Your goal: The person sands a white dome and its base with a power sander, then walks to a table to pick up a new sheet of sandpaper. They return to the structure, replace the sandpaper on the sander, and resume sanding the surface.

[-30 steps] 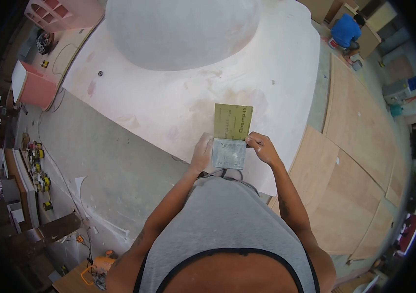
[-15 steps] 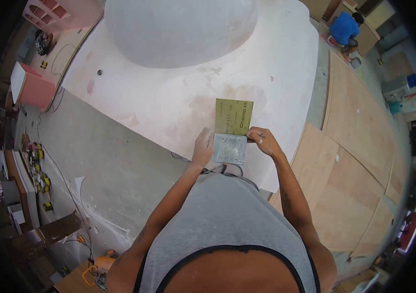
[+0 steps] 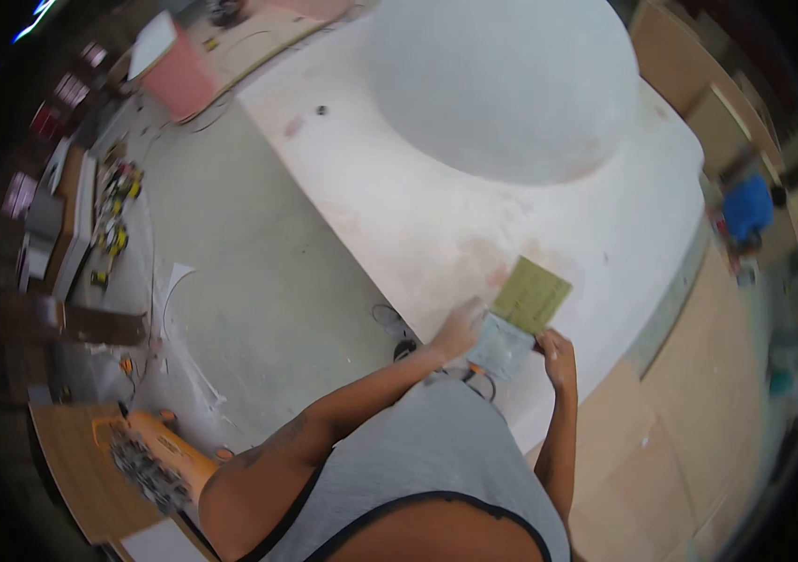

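Observation:
A sheet of yellow-brown sandpaper point(image 3: 532, 293) with printed backing lies at the far end of a sander's flat grey base plate point(image 3: 500, 347), which faces up. My left hand point(image 3: 460, 328) is closed along the plate's left side, its fingers partly hidden and blurred. At the right, my right hand point(image 3: 556, 354) pinches near the corner where the sandpaper meets the plate. The sander's body is hidden below the plate. Under both hands spreads a large white panel point(image 3: 352, 178) with pinkish-brown smudges.
A big grey-white dome point(image 3: 511, 94) rises from the panel. Wooden boards point(image 3: 624, 459) lie at the right, where a person in blue point(image 3: 748, 208) crouches. Concrete floor point(image 3: 249, 244) stretches leftward, with cables, yellow tools point(image 3: 116, 211) and an orange machine point(image 3: 174, 450).
My view has turned and shifted left, so the sander, sandpaper and both hands appear farther right, lower and tilted. Both hands keep their places around the sander.

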